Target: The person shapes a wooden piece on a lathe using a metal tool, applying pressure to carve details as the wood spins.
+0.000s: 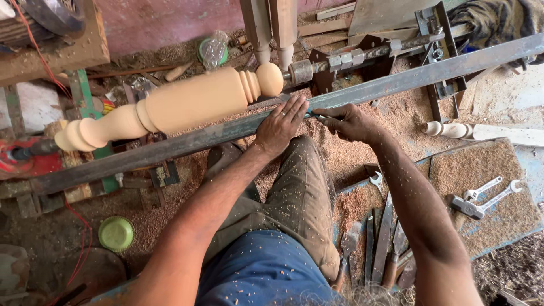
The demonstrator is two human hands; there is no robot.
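Observation:
A pale turned wooden leg (170, 105) is mounted on a lathe and looks blurred from spinning. It has a ball end at the right and rounded beads at the left. My left hand (280, 124) lies flat, fingers spread, on the long steel tool rest bar (170, 144) just below the ball end. My right hand (348, 122) is closed around a thin metal tool (317, 117) whose tip points left under my left fingers. The tool's tip is hidden.
The lathe tailstock screw (351, 56) holds the right end. Sawdust covers the floor. Several chisels (385, 243) lie by my right knee, wrenches (484, 198) on a mat at right, a finished turned leg (481, 131) beyond, a green lid (116, 233) at lower left.

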